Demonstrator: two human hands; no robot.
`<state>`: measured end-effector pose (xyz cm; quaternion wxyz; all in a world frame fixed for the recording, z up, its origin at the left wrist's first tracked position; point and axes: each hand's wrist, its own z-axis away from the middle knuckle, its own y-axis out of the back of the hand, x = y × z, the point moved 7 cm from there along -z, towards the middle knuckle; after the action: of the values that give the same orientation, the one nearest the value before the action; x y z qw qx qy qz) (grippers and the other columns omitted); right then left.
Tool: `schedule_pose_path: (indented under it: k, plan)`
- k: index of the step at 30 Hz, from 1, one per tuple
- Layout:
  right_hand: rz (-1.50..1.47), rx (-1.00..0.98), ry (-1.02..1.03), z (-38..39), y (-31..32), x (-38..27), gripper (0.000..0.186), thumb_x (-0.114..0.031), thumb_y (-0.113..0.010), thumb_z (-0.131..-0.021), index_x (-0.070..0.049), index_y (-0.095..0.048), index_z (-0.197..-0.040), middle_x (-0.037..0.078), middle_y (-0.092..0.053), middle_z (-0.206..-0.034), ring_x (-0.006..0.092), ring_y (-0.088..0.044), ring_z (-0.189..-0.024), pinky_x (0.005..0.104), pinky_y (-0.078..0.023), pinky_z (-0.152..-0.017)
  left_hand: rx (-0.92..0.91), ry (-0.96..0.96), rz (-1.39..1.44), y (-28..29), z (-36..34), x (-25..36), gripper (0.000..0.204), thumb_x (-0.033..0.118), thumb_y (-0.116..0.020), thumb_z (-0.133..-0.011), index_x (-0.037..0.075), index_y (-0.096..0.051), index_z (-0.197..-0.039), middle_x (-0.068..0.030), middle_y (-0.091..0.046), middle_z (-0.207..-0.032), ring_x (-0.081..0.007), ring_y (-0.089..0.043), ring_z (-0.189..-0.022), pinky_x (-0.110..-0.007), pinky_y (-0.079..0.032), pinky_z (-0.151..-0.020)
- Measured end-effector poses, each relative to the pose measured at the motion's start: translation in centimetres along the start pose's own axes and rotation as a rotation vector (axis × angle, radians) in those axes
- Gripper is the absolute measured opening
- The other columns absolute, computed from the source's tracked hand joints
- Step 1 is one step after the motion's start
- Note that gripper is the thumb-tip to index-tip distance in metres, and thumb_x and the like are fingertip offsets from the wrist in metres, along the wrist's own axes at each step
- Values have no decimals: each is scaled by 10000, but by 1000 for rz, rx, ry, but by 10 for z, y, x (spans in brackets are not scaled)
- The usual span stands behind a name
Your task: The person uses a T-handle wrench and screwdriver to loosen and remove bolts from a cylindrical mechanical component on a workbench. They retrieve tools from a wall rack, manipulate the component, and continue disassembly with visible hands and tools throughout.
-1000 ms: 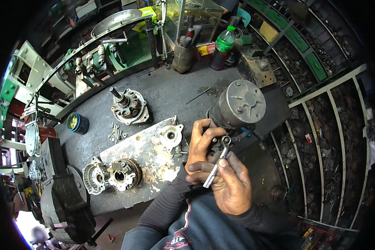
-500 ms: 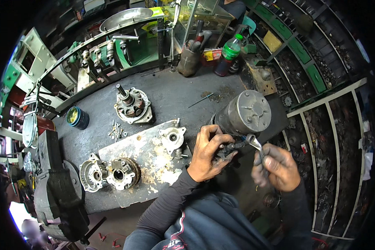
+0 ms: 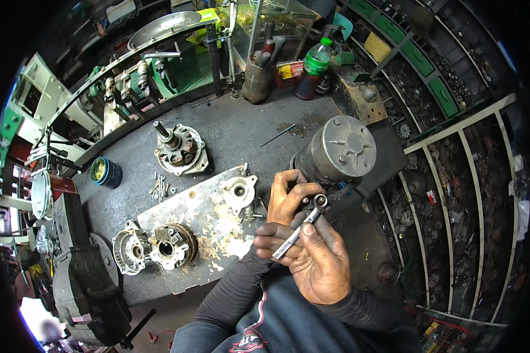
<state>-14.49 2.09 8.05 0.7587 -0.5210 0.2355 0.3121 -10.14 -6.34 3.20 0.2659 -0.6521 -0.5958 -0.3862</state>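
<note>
My right hand (image 3: 321,262), palm up, holds a ring wrench (image 3: 293,239) between thumb and fingers. The wrench lies slantwise, its ring end up beside my left hand. My left hand (image 3: 288,197) is closed with curled fingers at the near side of a dark grey cylindrical motor (image 3: 340,148), which stands at the table's right edge. Whatever those fingers grip is hidden behind my right hand and the wrench. Left of my hands, a bracket-like metal end piece (image 3: 239,191) lies on a worn, paint-spotted board (image 3: 209,226).
A rotor in its housing (image 3: 181,150), loose bolts (image 3: 159,187), an open housing (image 3: 131,250) and a wire-wound ring (image 3: 179,242) lie leftward. A blue tub (image 3: 107,173) and a vise (image 3: 88,270) stand farther left. Behind are a screwdriver (image 3: 278,136), a bottle (image 3: 312,70) and a tool holder (image 3: 257,82).
My right hand has swung left with the wrench, turning palm up in front of my left hand. The view has shifted slightly. My left hand stays by the motor.
</note>
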Motion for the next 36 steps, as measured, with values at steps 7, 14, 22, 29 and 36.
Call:
schedule_pose_path:
  k: [7,14,22,29,36]
  plan:
    - [1051,-226,-417,-37,42,-114,335,-321,-556,-1063,-1,-654,-1048,-14,-504,-659,60,-437,-597,237,-338,-522,-16,-24,15,5,-4,9,489,106,-866,-709,108,-674,-1159,-150,-524,-1139,-337,-553,-1070,-455,-452,-924]
    - [712,-230,-75,-7,27,-110,402,-387,-573,-1055,4,-538,-1141,140,-681,-739,175,-639,-560,277,-509,-499,-19,9,40,4,-5,5,499,105,-872,-701,139,-684,-1162,-138,-523,-1133,-334,-548,-1083,-447,-454,-929]
    - [192,-120,-101,4,25,-24,255,-251,-452,-1104,-31,-480,-1230,390,-659,-1109,442,-735,-974,503,-639,-813,-15,15,32,5,-3,5,450,59,-830,-688,86,-690,-1115,-151,-503,-1119,-303,-550,-1065,-420,-489,-910]
    - [51,15,-21,0,5,-7,262,-265,-478,-1094,-53,-499,-1247,295,-683,-1050,368,-733,-868,456,-612,-754,-24,42,59,5,-2,3,422,92,-842,-729,96,-679,-1118,-153,-510,-1153,-324,-545,-1130,-444,-485,-932]
    - [1084,-292,-375,-44,32,-119,375,-393,-623,-1027,-21,-668,-1044,-20,-518,-681,60,-423,-577,243,-353,-522,-39,-13,33,4,-4,4,522,86,-852,-682,114,-669,-1170,-164,-522,-1176,-346,-549,-1084,-443,-459,-931]
